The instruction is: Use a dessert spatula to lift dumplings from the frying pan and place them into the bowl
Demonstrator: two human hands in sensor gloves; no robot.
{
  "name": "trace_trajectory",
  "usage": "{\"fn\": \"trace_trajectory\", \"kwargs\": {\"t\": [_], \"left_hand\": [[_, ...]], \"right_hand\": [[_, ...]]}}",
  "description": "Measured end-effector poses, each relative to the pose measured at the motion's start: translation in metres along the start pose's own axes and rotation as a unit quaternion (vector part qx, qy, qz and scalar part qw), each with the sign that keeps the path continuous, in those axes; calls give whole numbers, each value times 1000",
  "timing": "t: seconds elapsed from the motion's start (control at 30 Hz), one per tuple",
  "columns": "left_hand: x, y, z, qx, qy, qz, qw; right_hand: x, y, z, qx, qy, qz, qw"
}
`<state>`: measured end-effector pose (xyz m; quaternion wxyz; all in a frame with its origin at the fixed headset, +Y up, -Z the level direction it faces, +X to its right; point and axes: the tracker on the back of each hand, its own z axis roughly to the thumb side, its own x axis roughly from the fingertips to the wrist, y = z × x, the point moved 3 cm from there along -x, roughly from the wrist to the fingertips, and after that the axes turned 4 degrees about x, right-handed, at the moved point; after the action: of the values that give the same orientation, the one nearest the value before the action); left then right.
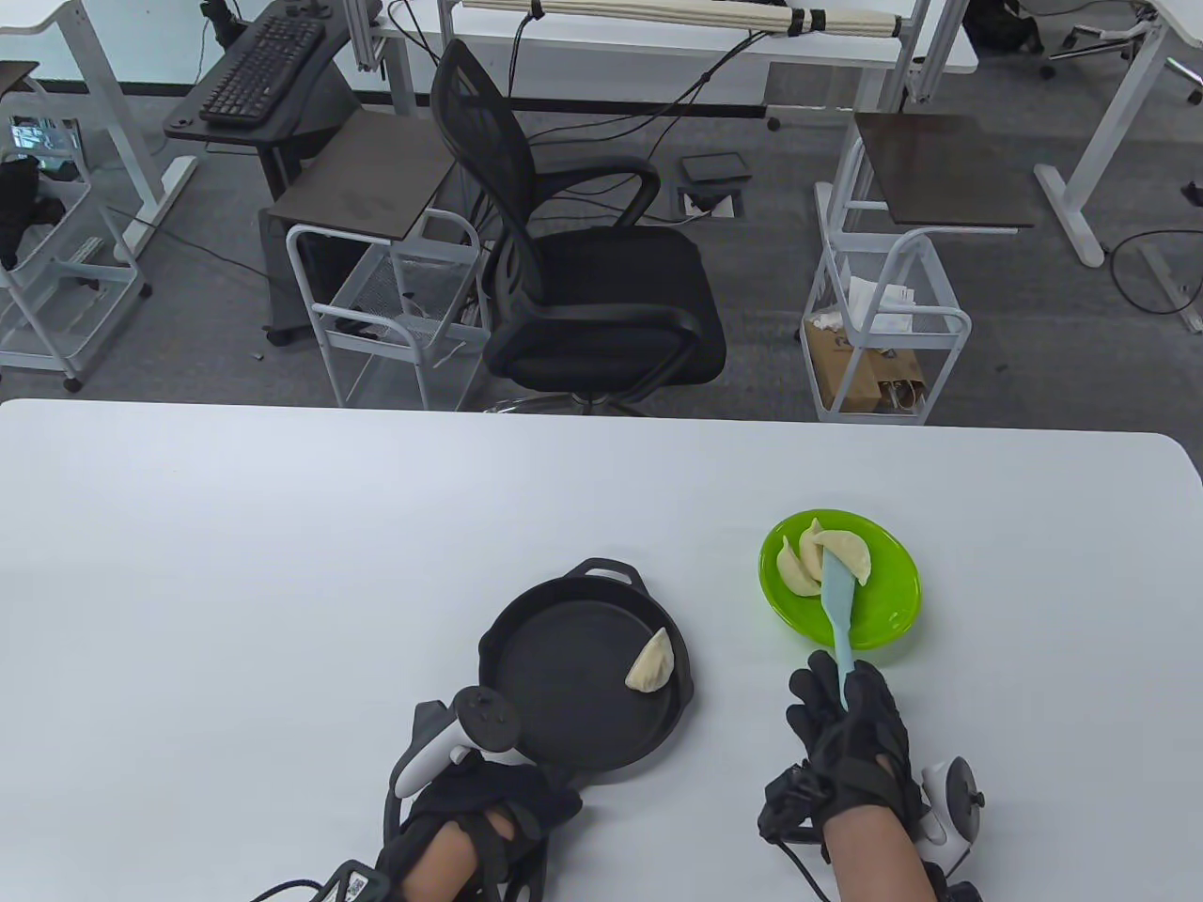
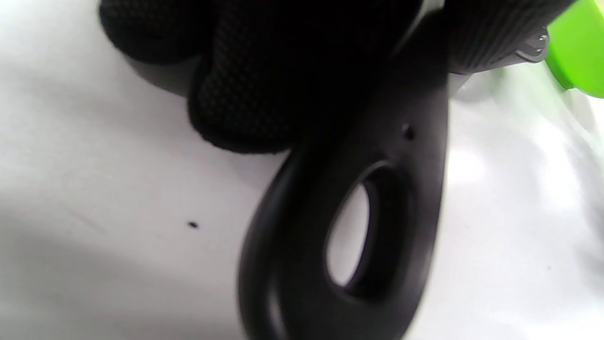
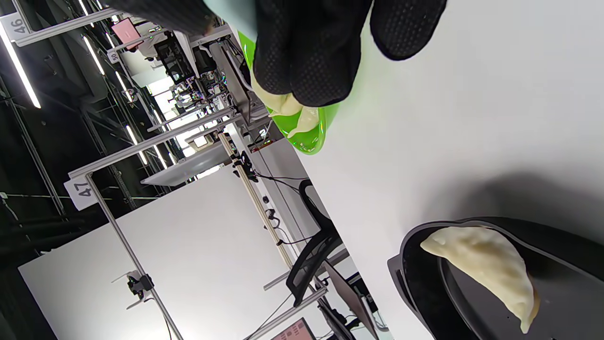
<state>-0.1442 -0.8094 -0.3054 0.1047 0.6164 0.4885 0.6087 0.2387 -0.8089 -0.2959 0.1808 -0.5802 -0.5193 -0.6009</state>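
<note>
Beside tags "46" (image 3: 13, 22) and "47" (image 3: 77, 192), right hand (image 1: 851, 742) grips spatula (image 1: 836, 601); left hand (image 1: 489, 808) grips pan (image 1: 583, 695).

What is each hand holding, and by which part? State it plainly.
The right hand grips the spatula by its handle's lower end. The left hand holds the frying pan by its handle.

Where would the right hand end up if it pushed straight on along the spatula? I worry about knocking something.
Probably into the green bowl and its dumplings; the right hand points there.
</note>
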Motion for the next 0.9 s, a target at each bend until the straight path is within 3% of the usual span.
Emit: {"fn": "trace_trajectory", "kwargs": {"t": [0.2,0.9], "left_hand": [[0,0,0,1,0,0,1000],[0,0,0,2,-1,0,1000]], "right_hand": [[-2,-4,1,-17,9,32,999],[0,-11,10,21,56,56,997]]}}
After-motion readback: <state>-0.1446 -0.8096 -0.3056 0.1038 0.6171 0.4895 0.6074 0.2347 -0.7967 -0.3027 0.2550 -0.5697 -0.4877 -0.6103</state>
